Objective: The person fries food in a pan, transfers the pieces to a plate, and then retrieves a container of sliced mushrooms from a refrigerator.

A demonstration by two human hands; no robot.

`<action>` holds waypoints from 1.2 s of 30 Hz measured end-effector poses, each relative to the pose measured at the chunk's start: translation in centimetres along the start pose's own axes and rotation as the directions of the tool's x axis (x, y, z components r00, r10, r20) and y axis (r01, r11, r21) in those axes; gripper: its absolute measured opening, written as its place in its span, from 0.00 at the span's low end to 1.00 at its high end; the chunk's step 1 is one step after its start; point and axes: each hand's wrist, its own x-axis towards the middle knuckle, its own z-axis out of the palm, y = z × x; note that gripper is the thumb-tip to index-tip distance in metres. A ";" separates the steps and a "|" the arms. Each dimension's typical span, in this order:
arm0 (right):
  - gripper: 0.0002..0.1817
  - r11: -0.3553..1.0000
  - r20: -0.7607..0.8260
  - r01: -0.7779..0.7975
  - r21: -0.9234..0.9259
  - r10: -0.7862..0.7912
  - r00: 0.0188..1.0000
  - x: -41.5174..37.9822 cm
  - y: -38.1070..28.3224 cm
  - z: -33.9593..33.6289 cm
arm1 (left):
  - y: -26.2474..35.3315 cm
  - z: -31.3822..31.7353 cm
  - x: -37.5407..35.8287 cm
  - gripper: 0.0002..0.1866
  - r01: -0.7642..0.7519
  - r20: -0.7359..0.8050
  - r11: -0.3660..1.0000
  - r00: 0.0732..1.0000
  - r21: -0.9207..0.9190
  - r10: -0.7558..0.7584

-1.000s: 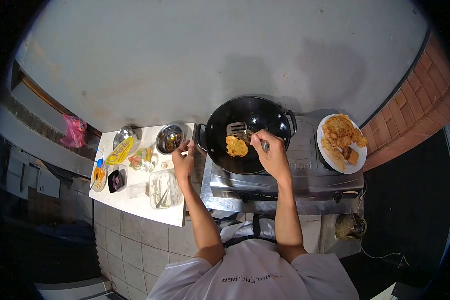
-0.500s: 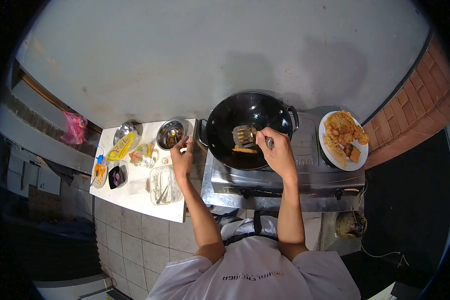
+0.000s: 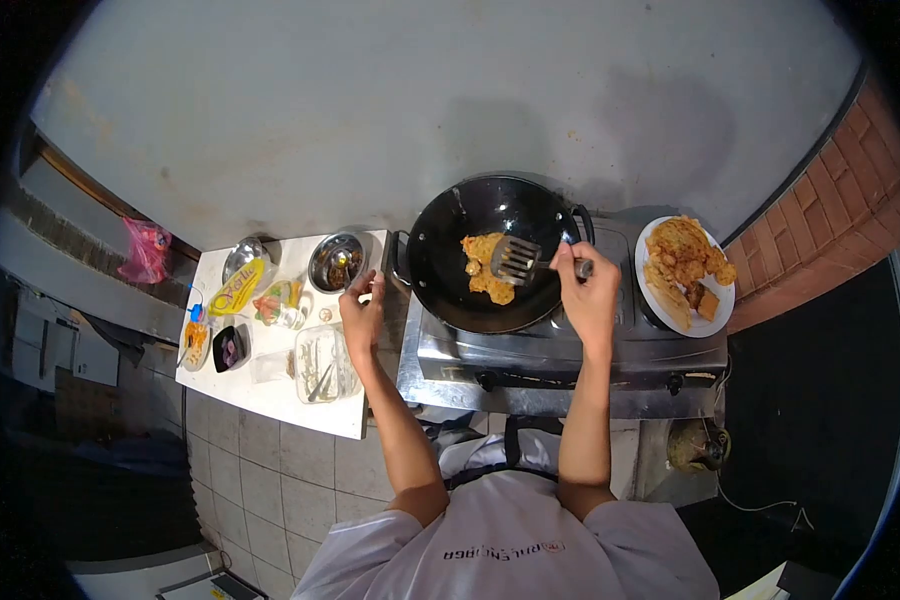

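Observation:
My right hand (image 3: 590,298) is closed round the handle of a slotted spatula (image 3: 516,261). The spatula's metal head rests over the right side of a golden fried fritter (image 3: 482,258) inside a black wok (image 3: 450,215). The wok has two loop handles and sits on a steel gas stove (image 3: 540,350). Off to the left, my left hand (image 3: 361,318) hovers by the table's right edge with its fingers loosely apart, holding nothing. Close to its fingertips stands a steel bowl (image 3: 322,250) with dark contents and a spoon.
Right of the wok, a white plate (image 3: 658,312) carries several fried pieces. The white table (image 3: 270,400) holds a glass container (image 3: 322,372), a yellow packet (image 3: 238,290), a black dish (image 3: 218,352) and another steel bowl (image 3: 240,262). A wall rises behind the stove.
The spatula has turned and moved rightward, and my right hand has shifted right with it. The fritter, seen edge-on before, now lies flat in the wok. My left hand stays nearly in place.

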 end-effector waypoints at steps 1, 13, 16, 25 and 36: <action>0.12 1.000 -0.048 0.003 0.023 -0.002 0.999 0.1 0.3 -0.1 | -0.1 0.0 0.0 0.22 -0.010 -0.003 1.000 1.000 0.008 0.010; 0.13 0.988 0.076 -0.144 0.050 0.140 0.987 0.3 1.4 1.0 | 0.9 0.7 -0.2 0.21 0.045 0.039 0.998 0.998 -0.053 -0.043; 0.15 0.992 0.099 -0.125 -0.029 0.127 0.987 0.5 1.4 1.5 | 0.9 0.7 -0.3 0.21 0.043 0.043 0.998 0.998 -0.051 -0.041; 0.13 0.974 -0.007 -0.144 -0.177 0.145 0.989 0.4 1.8 3.2 | 0.5 0.3 -0.5 0.20 0.057 -0.010 0.997 0.998 -0.046 -0.058; 0.11 0.955 -0.078 -0.256 -0.150 0.247 0.966 0.5 2.4 3.9 | -0.3 1.0 -0.5 0.20 0.000 -0.022 0.999 1.000 -0.033 0.000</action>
